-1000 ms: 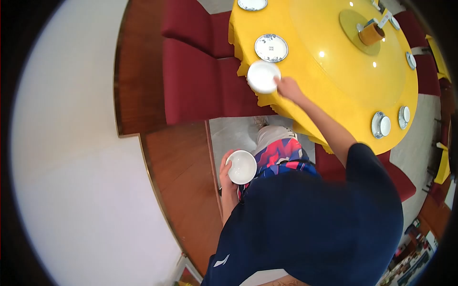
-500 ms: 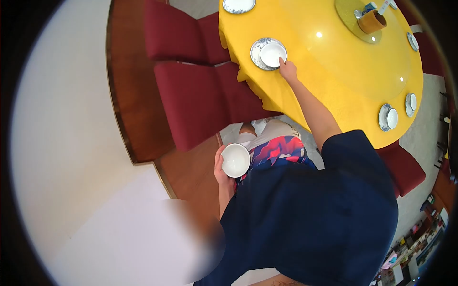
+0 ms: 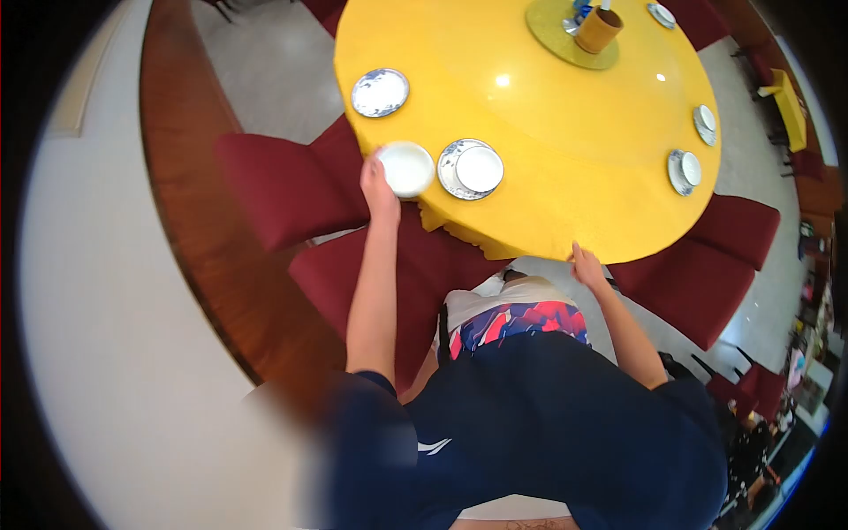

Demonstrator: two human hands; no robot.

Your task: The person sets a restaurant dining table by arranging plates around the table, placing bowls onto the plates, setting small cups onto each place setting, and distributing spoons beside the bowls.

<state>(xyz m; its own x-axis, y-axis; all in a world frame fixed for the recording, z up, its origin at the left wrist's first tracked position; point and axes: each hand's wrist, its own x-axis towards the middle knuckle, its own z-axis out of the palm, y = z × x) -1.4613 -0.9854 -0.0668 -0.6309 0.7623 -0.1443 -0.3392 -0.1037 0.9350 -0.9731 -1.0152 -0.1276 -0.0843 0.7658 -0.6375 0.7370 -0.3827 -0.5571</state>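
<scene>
My left hand is closed on a white bowl, gripping its left side just over the table's near edge. Right of it, another white bowl sits on a blue-patterned plate. Farther left lies a patterned plate with no bowl on it. At the front edge of the yellow tablecloth is my right hand, with one finger stretched out and the others partly curled. No object shows in it.
A glass turntable carries a brown cup-shaped holder. More bowls on plates stand along the right side, including one bowl. Dark red chairs surround the table. A white wall with brown wood trim runs along the left.
My left hand has brought its bowl up from beside my body to the table edge. My right hand has left the bowl on the plate and drawn back rightward. The view has shifted.
</scene>
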